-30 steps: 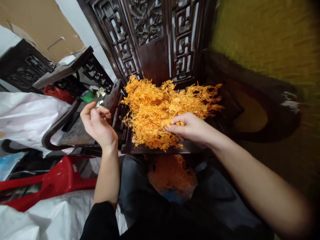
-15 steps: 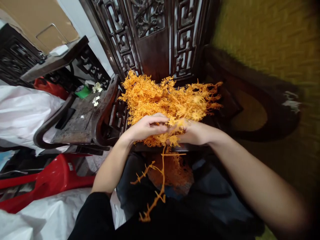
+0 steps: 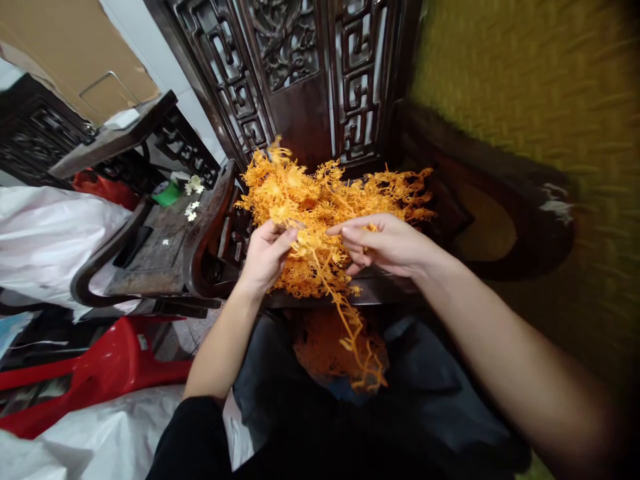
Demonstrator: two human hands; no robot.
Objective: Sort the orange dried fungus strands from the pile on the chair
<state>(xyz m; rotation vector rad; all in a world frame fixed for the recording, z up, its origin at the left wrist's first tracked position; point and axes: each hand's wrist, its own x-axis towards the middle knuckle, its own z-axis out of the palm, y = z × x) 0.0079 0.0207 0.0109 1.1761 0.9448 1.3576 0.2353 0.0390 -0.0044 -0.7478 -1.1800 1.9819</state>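
Observation:
My left hand (image 3: 270, 257) pinches an orange branch (image 3: 345, 313) that looks like an artificial plant stem, with thumb and fingers closed near its upper part. The branch's forked lower end hangs over the seat's front edge. To its right, my right hand (image 3: 387, 243) has its index finger stretched toward the branch and the other fingers curled. Small orange bits (image 3: 371, 228) show between those fingers; their exact shape is hard to make out. Behind and under both hands lies a tangled heap of similar orange branches (image 3: 330, 193).
The heap rests on a dark carved wooden chair (image 3: 300, 127). At left are another wooden chair (image 3: 155, 260) with green tape (image 3: 167, 193) and pale flower pieces (image 3: 194, 187), a red plastic stool (image 3: 115, 360) and white sacks (image 3: 45, 233). An orange-filled bag (image 3: 320, 347) sits between my knees.
My hands have moved apart, the left lifting up and back with the branch, the right turning over. The branch's hanging end has swung from left to right.

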